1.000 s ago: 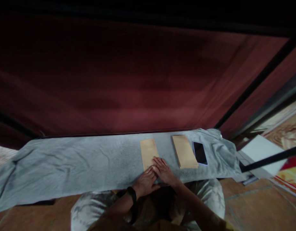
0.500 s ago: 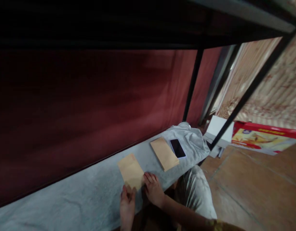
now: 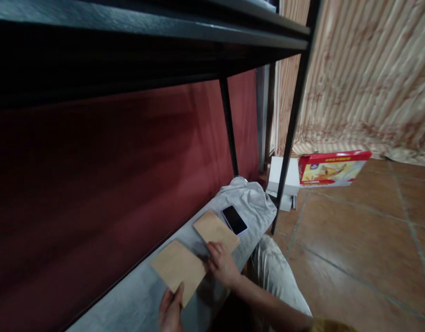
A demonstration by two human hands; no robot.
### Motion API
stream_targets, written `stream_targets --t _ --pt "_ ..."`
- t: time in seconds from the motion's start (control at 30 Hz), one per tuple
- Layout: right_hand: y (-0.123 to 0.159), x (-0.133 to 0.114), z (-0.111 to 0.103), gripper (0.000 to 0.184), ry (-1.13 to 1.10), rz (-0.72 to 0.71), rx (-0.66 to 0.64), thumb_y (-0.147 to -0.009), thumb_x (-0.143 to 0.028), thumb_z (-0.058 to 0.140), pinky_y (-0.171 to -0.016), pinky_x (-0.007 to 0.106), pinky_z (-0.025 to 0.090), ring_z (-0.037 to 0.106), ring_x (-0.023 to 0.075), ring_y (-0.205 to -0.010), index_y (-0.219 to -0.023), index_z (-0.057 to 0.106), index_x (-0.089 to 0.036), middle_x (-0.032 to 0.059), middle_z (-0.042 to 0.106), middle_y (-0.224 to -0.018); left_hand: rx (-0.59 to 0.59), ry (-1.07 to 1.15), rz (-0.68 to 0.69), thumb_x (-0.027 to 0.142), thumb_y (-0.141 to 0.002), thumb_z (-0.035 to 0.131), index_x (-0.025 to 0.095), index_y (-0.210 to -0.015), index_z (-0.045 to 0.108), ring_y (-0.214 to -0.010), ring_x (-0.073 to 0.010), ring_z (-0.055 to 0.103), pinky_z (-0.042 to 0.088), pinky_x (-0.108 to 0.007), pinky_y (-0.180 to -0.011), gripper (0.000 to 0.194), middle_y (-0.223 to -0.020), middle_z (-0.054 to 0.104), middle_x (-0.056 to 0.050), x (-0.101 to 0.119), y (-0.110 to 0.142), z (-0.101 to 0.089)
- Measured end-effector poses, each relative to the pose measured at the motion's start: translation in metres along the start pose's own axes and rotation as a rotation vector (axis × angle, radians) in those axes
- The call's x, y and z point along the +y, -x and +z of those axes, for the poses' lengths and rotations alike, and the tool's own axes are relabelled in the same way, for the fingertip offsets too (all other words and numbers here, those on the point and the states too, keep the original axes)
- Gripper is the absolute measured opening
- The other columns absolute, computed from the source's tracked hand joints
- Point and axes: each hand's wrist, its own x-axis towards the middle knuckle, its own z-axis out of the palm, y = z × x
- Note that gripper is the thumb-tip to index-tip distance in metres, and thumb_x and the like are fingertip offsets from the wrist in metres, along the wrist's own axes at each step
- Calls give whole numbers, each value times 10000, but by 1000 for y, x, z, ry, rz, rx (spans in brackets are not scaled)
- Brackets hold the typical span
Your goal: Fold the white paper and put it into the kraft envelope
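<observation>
My left hand (image 3: 171,310) pinches the near edge of a brown paper envelope (image 3: 178,267), thumb on top. The envelope looks tilted up a little from the grey cloth (image 3: 129,299). My right hand (image 3: 222,265) is beside its right corner, with fingers curled and pressed together. Those fingers overlap the near-left edge of a small stack of brown envelopes (image 3: 217,228). Whether they grip anything is hidden. A dark-screened phone (image 3: 235,220) lies just right of the stack.
A dark metal frame (image 3: 295,110) with a shelf-like top (image 3: 164,23) stands over the cloth-covered surface. Behind is a dark red panel (image 3: 146,161). White boxes (image 3: 284,175) and a red-and-yellow carton (image 3: 332,169) sit on the tiled floor (image 3: 354,230) by a striped curtain (image 3: 364,83).
The view has swung right. My left hand has raised the near side of the envelope. My right hand has shifted from the envelope's edge toward the stack.
</observation>
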Motion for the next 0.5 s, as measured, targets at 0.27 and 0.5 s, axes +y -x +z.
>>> stream_targets --t 0.27,0.5 --pt "-59 122 -88 355 325 498 126 -972 -241 411 -988 433 441 588 301 -1131 -1223 631 -119 193 653 -1171 -263 -126 258 392 -755 634 204 -908 598 -906 -261 720 588 -420 -828 245 -917 749 -85 16 -16 136" --pt "-70 139 -72 272 302 553 108 -944 -242 480 -869 335 484 674 256 -981 -1040 712 -136 168 701 -1020 -245 -528 499 282 -848 513 226 -1088 559 -802 -252 725 591 -427 -734 251 -849 719 -54 -15 -31 160"
